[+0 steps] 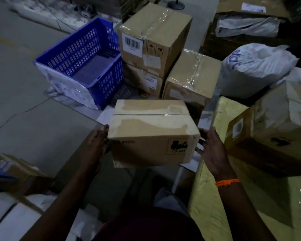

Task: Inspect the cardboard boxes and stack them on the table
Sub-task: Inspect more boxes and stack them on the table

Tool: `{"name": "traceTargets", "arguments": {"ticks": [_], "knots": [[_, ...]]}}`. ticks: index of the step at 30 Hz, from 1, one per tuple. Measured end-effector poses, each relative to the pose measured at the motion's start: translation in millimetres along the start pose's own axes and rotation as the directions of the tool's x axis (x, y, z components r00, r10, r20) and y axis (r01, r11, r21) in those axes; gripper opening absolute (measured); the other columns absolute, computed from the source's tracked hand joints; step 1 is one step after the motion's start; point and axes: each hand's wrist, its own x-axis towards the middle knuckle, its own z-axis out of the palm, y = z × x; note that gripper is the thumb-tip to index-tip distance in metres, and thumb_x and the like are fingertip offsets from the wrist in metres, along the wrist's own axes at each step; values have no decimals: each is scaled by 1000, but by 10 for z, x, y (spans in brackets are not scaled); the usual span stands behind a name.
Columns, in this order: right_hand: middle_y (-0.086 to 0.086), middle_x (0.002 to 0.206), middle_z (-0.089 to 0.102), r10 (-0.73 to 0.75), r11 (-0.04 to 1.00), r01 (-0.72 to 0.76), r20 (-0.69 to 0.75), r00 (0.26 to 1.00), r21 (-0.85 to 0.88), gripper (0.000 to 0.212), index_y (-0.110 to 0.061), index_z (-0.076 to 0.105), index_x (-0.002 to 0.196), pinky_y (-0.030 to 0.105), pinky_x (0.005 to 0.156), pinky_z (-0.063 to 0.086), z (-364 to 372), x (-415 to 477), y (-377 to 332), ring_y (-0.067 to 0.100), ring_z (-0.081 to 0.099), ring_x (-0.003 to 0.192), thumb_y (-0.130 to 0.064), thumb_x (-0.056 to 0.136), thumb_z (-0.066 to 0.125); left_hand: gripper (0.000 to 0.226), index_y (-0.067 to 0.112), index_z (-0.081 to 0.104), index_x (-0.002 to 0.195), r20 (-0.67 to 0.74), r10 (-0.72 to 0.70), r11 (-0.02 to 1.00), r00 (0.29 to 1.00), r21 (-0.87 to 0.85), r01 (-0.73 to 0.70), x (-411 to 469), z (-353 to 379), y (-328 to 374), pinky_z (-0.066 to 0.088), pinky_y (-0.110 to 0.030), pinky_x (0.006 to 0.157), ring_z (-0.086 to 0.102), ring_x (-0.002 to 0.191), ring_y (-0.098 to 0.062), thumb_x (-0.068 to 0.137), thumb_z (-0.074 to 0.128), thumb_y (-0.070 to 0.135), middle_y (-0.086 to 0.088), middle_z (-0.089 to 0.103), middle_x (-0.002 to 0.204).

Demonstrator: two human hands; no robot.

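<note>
Two palms pressing cardboard box (151, 133) between them, left grip (96, 145) released flat, right grip (211, 150) released, splayed

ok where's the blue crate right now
Head view, upper left: the blue plastic crate stands just left of the two stacked cardboard boxes, beyond the held box.

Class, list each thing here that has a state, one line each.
Held box, taped shut, carried between both hands.
Left hand, pressing the box's left side.
Right hand, fingers spread on its right side.
Blue crate, upright, open-topped.
Labelled box, taped shut, stacked on another box.
</note>
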Motion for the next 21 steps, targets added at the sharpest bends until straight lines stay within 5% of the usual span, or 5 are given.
{"name": "traceTargets", "arguments": {"ticks": [6, 13, 16, 21], "knots": [[6, 124, 73, 85, 992, -90, -59, 995, -87, 58, -19, 69, 131, 44, 94, 52, -136, -205, 477, 30, 63, 124, -56, 108, 31, 36, 32, 67, 121, 87, -84, 990, 993, 123, 73, -319, -88, -338, 49, -27, 74, 68, 101, 2, 105, 38, 47, 20, 75, 106], [0, 113, 77, 39, 977, -54, -79, 996, -205, 43, -29, 74, 118, 41, 85, 54, -119, -268, 583, 23, 67, 113, -48, 110, 36, 31, 24, 67, 122, 100, -67, 984, 993, 168, 49, -284, -204, -517, 57, -29, 73, 70, 103, -12, 104, 48, 41, 7, 75, 112], [5, 113, 76, 33, 969, -54, -92, 995, -240, 41, -20, 74, 119, 38, 77, 55, -57, -181, 518, 26, 69, 107, -46, 108, 44, 31, 15, 66, 118, 63, -52, 982, 997, 183, 39, -196, -159, -468, 56, -28, 72, 71, 100, -14, 103, 51, 38, 2, 74, 108], [7, 113, 76, -50, 963, 14, -128, 991, -269, 31, -13, 73, 118, 42, 86, 57, 64, 84, 413, 29, 70, 109, -36, 105, 57, 29, 13, 68, 118, 48, -6, 982, 999, 191, -3, -4, -71, -316, 58, -36, 81, 72, 99, -17, 103, 55, 34, -3, 75, 108]]}}
